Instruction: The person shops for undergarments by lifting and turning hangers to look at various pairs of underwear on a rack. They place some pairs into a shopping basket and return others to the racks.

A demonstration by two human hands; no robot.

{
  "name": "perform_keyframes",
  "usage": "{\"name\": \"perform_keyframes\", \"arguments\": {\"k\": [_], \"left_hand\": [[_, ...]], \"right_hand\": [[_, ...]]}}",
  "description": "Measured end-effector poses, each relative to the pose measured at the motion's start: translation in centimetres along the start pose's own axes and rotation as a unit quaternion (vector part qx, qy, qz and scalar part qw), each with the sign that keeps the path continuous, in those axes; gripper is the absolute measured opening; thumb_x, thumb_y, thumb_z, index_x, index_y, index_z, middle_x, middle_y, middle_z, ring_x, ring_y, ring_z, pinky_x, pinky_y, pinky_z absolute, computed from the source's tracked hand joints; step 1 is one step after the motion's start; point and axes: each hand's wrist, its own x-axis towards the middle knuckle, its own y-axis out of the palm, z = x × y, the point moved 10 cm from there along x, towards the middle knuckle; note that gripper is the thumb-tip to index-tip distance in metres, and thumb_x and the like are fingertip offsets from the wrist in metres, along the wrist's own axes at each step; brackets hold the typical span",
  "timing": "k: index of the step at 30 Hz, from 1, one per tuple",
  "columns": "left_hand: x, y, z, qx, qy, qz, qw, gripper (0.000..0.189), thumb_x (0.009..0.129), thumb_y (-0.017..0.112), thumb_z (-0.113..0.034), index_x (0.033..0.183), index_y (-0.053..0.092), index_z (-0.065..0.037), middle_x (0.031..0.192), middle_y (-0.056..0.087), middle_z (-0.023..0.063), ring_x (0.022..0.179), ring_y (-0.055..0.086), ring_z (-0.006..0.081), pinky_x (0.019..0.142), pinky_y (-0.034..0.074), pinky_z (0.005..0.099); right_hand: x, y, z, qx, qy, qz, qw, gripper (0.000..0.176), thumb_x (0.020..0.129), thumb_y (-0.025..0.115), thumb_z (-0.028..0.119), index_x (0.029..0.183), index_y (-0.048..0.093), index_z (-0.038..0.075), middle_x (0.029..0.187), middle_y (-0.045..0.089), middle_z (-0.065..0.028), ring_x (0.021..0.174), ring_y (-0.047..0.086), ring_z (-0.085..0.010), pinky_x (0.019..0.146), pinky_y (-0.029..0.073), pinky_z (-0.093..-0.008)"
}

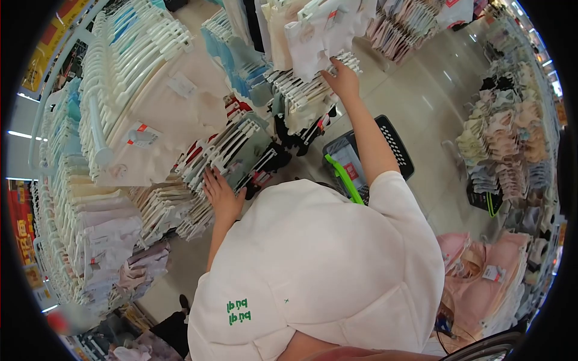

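My left hand (221, 194) lies flat, fingers apart, on a packed row of white hangers with grey-green garments (235, 150) on a low rack. My right hand (342, 79) reaches farther out to another row of white hangers (301, 90), just under a hanging white garment (316, 36). Its fingertips are tucked among the hangers, so its grip is hidden. My white T-shirt with green lettering (313, 271) fills the lower middle of the view.
A black shopping basket with a green handle (394, 141) stands on the pale floor below my right arm. Racks of pastel garments (102, 198) crowd the left side. More clothing displays (506, 144) stand on the right, with pink items (481, 277) at lower right.
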Motion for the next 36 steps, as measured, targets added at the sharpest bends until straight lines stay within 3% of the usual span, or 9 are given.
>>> {"name": "perform_keyframes", "arguments": {"k": [6,12,15,18,20,24,26,33,36], "left_hand": [[0.1,0.2,0.2,0.011,0.0,-0.001,1.0,0.101,0.072,0.069,-0.029,0.141,0.003,0.003,0.145,0.001,0.0279,0.134,0.003,0.0445,0.105,0.005,0.0568],[-0.1,-0.7,0.1,0.014,-0.008,0.003,1.0,0.101,0.072,0.069,-0.029,0.141,0.004,0.003,0.145,0.003,0.0281,0.135,0.004,0.0432,0.106,0.004,0.0556],[-0.2,-0.8,0.2,0.009,-0.002,-0.015,1.0,0.101,0.072,0.069,-0.029,0.141,0.004,0.005,0.145,0.005,0.0283,0.135,0.004,0.0424,0.106,0.003,0.0551],[-0.3,-1.0,0.3,-0.008,-0.002,-0.033,0.999,0.101,0.071,0.069,-0.028,0.14,0.004,0.006,0.145,0.006,0.0282,0.135,0.005,0.042,0.106,0.003,0.0548],[-0.3,-1.3,0.2,-0.016,-0.002,-0.042,0.999,0.101,0.071,0.069,-0.028,0.14,0.003,0.007,0.145,0.006,0.028,0.135,0.005,0.0419,0.107,0.003,0.0546],[-0.2,-1.0,0.1,0.002,-0.016,-0.019,1.0,0.1,0.071,0.069,-0.027,0.14,0.005,0.005,0.146,0.006,0.027,0.135,0.005,0.0417,0.107,0.003,0.0545],[-0.3,-0.9,0.2,0.011,-0.022,-0.01,1.0,0.099,0.071,0.069,-0.027,0.141,0.006,0.004,0.146,0.005,0.0267,0.135,0.005,0.0417,0.107,0.003,0.0545],[-0.4,-0.8,0.2,0.004,-0.024,0.002,1.0,0.099,0.071,0.071,-0.026,0.143,0.007,-0.003,0.146,0.003,0.0258,0.135,0.005,0.0421,0.107,0.005,0.0542],[-0.4,-0.9,0.3,0.006,-0.024,0.0,1.0,0.098,0.071,0.071,-0.026,0.143,0.008,-0.006,0.146,0.004,0.0259,0.135,0.006,0.0425,0.107,0.005,0.0543]], "right_hand": [[0.0,0.6,-0.7,-0.01,-0.018,0.011,1.0,0.054,0.072,0.069,0.037,0.116,0.058,0.009,0.097,0.064,-0.019,0.087,0.062,-0.0327,0.075,0.048,-0.0387],[-0.4,0.5,-1.1,0.017,-0.023,0.024,0.999,0.059,0.072,0.069,0.032,0.122,0.051,0.004,0.111,0.059,-0.0188,0.102,0.056,-0.0336,0.085,0.045,-0.0404],[-0.9,1.2,-0.8,0.049,-0.078,0.04,0.995,0.067,0.073,0.069,0.026,0.128,0.042,0.0,0.12,0.052,-0.0222,0.11,0.05,-0.0357,0.09,0.042,-0.0399],[-3.0,0.1,-0.5,0.1,-0.071,-0.002,0.992,0.077,0.072,0.07,0.022,0.131,0.03,-0.007,0.126,0.043,-0.0267,0.117,0.042,-0.0388,0.096,0.037,-0.0392],[-5.5,-2.0,-0.6,0.077,-0.02,-0.141,0.987,0.086,0.071,0.072,0.021,0.132,0.022,-0.011,0.127,0.036,-0.0302,0.12,0.036,-0.0412,0.101,0.031,-0.0405],[-8.9,2.4,-1.5,0.113,0.06,-0.167,0.978,0.09,0.07,0.074,0.025,0.131,0.02,-0.013,0.129,0.033,-0.031,0.123,0.031,-0.0418,0.103,0.026,-0.0423],[-8.9,6.1,-2.4,0.247,0.102,-0.088,0.96,0.094,0.069,0.074,0.028,0.132,0.018,-0.013,0.13,0.03,-0.0318,0.124,0.028,-0.0422,0.104,0.023,-0.0431],[-7.1,9.1,-2.6,0.174,0.081,-0.062,0.979,0.094,0.072,0.07,0.037,0.132,0.019,-0.015,0.137,0.019,-0.0363,0.129,0.019,-0.0463,0.108,0.019,-0.0425],[-6.5,9.6,-2.5,0.132,0.067,-0.071,0.986,0.085,0.075,0.068,0.037,0.133,0.025,-0.008,0.138,0.025,-0.0313,0.129,0.02,-0.0453,0.107,0.02,-0.0432]]}}
